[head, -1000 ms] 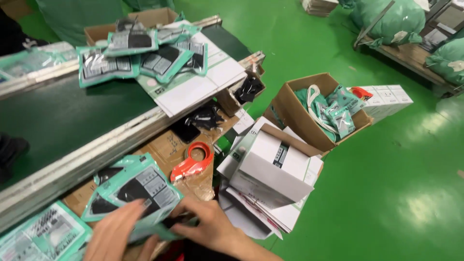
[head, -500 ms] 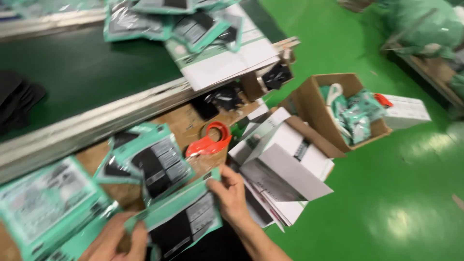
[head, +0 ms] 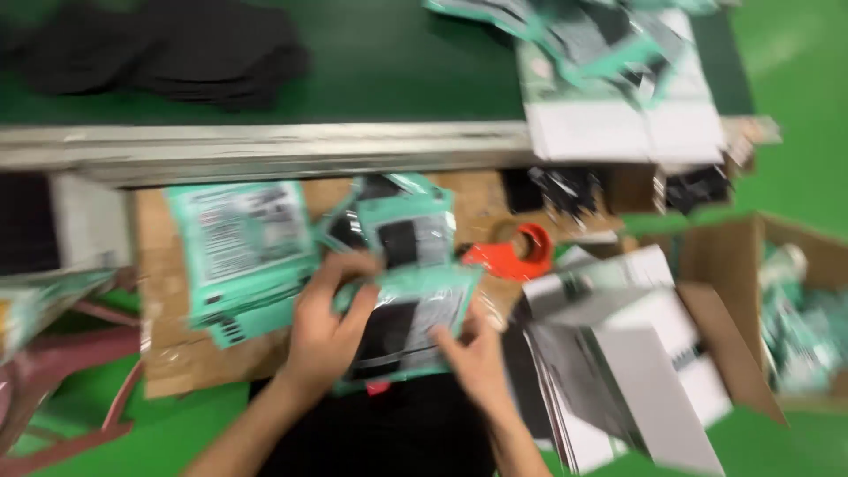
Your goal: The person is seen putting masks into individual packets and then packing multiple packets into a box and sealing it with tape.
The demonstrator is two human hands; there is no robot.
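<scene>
While both hands are gripping one teal packet [head: 408,325] at lower centre, the left hand [head: 325,329] is pinching its left edge and the right hand [head: 477,353] its lower right corner, so it is lying flat over the cardboard [head: 177,353]. More packets [head: 243,252] are lying at the left, and an orange tape dispenser [head: 512,256] at the right.

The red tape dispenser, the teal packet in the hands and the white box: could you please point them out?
red tape dispenser [head: 515,256], head view, on its red body.
teal packet [head: 415,327], head view, on its dark middle.
white box [head: 654,362], head view, on its top face.
</scene>
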